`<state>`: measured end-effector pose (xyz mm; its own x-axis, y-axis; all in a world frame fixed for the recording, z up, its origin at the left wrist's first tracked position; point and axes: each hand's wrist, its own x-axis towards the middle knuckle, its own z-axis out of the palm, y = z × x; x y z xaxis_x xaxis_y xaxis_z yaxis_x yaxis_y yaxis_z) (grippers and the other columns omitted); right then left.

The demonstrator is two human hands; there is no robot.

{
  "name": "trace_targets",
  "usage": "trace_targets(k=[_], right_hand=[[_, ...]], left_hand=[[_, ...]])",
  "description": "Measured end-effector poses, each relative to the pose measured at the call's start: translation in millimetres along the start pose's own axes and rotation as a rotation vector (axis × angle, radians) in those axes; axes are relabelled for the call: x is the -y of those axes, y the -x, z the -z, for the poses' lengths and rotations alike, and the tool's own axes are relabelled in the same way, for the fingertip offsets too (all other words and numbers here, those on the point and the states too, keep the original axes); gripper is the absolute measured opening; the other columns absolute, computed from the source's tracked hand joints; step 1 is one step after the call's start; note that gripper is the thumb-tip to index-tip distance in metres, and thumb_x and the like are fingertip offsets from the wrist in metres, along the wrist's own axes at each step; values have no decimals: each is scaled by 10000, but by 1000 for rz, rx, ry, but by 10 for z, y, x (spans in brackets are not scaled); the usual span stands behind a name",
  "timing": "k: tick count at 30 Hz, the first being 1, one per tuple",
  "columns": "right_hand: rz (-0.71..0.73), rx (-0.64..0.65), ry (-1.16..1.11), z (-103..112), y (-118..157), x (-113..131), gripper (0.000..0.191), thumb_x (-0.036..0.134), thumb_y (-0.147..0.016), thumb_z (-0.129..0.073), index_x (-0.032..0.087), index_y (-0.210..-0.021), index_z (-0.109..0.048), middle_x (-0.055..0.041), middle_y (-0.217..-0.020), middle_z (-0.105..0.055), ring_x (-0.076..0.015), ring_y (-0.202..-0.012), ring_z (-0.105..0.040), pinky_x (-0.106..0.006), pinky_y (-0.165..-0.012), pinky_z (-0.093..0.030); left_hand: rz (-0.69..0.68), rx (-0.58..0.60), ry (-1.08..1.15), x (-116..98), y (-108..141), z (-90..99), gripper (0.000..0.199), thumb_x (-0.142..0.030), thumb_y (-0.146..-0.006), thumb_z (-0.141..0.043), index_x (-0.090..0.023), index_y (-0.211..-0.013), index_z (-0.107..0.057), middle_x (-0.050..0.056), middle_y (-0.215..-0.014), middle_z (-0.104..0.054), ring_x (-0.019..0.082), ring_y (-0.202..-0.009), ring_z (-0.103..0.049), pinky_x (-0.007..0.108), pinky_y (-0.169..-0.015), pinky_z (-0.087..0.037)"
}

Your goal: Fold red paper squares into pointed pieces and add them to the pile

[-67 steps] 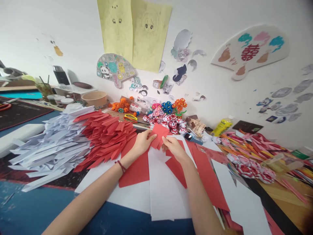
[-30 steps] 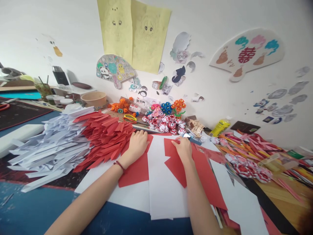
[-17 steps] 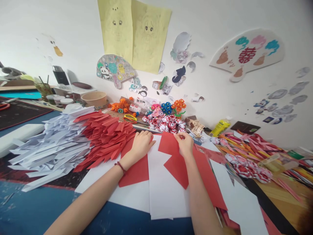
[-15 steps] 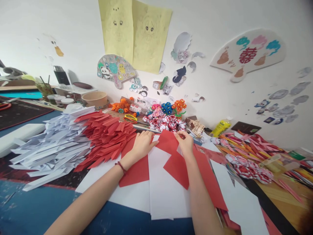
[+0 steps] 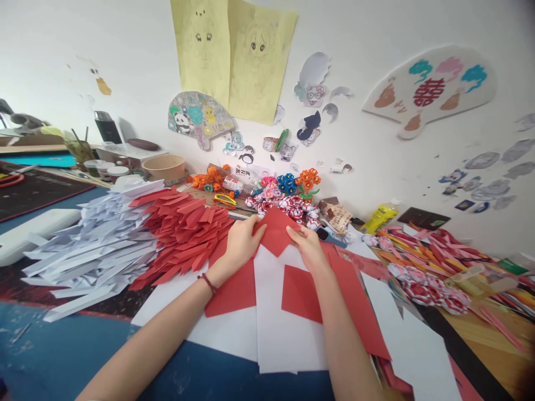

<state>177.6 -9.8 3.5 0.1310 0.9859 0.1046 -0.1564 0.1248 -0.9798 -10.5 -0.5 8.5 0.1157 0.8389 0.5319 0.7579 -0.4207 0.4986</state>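
A square of red paper [image 5: 276, 231] is held up between both hands, one corner pointing down and one up. My left hand [image 5: 242, 239] pinches its left corner. With thumb and fingers, my right hand [image 5: 307, 243] grips the right corner. Below lie white paper sheets [image 5: 271, 328] and another red paper piece [image 5: 301, 292], partly under my right forearm. More red paper [image 5: 234, 287] lies beneath my left wrist, and a long red sheet [image 5: 359, 301] is right of my right arm.
Piles of folded white strips [image 5: 96, 245] and folded red strips [image 5: 184, 234] are at the left. Folded paper flowers [image 5: 295, 209] stand behind the hands. Colored strips [image 5: 438, 242] and a yellow bottle [image 5: 379, 216] are to the right. A brown bowl [image 5: 164, 169] sits near the wall.
The red square has been lifted and turned, away from the red piece below. My right hand has shifted left and down to its corner; my left hand has moved slightly.
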Motion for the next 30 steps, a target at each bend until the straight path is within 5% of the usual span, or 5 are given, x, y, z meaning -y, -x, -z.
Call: trace_targets(k=[4, 10, 17, 22, 30], right_hand=[[-30, 16, -4, -69, 18, -99, 378, 426, -603, -810, 133, -819, -710, -88, -840, -740, -233, -791, -692, -382, -795, -539], [-14, -13, -34, -170, 21, -180, 382, 458, -628, -784, 136, -821, -714, -75, -789, -742, -260, -772, -704, -418, -810, -546], [-61, 150, -125, -185, 70, -88, 392, 423, -645, -789, 152, -921, -723, -83, -962, -735, -270, -948, -678, -417, -907, -516], [-89, 292, -161, -224, 143, 30, 349, 415, -763, -706, 171, -1013, -707, -83, -1047, -710, -229, -979, -669, -379, -923, -512], [-42, 95, -21, -159, 80, -55, 377, 481, -640, -777, 128, -728, -681, -57, -741, -706, -222, -778, -687, -371, -774, -567]], left_hand=[[-38, 13, -253, -17, 66, 23, 278, -334, -944, -374, -202, -1010, -610, 76, -809, -693, 205, -735, -622, 275, -642, -347], [-374, 146, -386, -18, 101, -2, 296, -120, -922, -343, -155, -1117, -563, 118, -995, -674, 203, -810, -636, 295, -699, -403], [-504, 65, -451, -20, 119, -119, 408, -94, -912, -350, -74, -1314, -412, 196, -1292, -558, 232, -989, -645, 323, -768, -489], [-539, -11, -491, -55, 126, -113, 385, -155, -939, -350, -52, -1298, -445, 212, -1299, -551, 254, -1033, -632, 340, -763, -500], [-391, 5, -247, -181, 171, -30, 330, -353, -963, -366, -170, -1119, -592, 101, -1075, -695, 215, -880, -676, 299, -717, -463]])
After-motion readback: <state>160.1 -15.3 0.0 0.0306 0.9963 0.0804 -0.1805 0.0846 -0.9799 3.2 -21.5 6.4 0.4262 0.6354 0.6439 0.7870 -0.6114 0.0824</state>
